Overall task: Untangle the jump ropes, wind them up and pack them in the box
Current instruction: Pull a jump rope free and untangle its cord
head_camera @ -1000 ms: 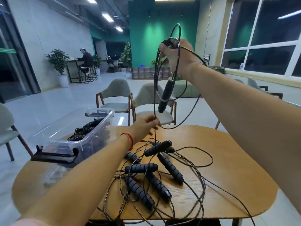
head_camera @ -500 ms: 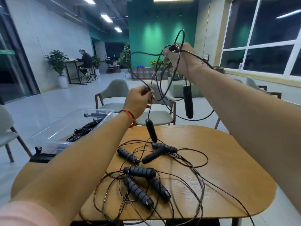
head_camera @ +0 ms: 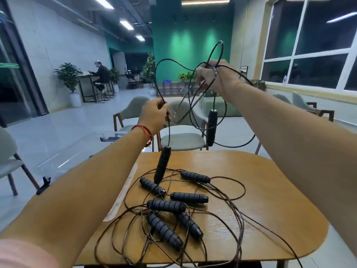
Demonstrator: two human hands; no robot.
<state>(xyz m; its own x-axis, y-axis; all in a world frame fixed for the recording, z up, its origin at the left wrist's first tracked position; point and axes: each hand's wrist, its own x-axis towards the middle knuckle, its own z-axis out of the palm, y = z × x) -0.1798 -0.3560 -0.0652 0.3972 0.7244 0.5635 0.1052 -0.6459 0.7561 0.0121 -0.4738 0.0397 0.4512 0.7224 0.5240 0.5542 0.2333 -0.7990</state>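
One black jump rope is lifted above the wooden table [head_camera: 270, 200]. My right hand [head_camera: 216, 76] is raised high and grips a bundle of its cord loops; one black handle [head_camera: 212, 127] hangs below it. My left hand [head_camera: 154, 117] pinches the same cord lower down, and the other handle [head_camera: 162, 167] dangles under it, just over the table. A tangled pile of jump ropes [head_camera: 173, 207] with several ribbed black handles lies on the table beneath. The clear plastic box [head_camera: 77, 151] stands at the table's left, mostly hidden behind my left forearm.
Two grey chairs [head_camera: 181, 140] stand at the table's far side, another chair [head_camera: 7, 157] at the left. A clear strip, perhaps the box lid's edge [head_camera: 121, 192], lies by my left forearm. A person sits at a far counter.
My left hand has risen from the table to mid-air with the cord, lifting the second handle off the pile. My right hand stays high, and the cord loops between my hands have widened.
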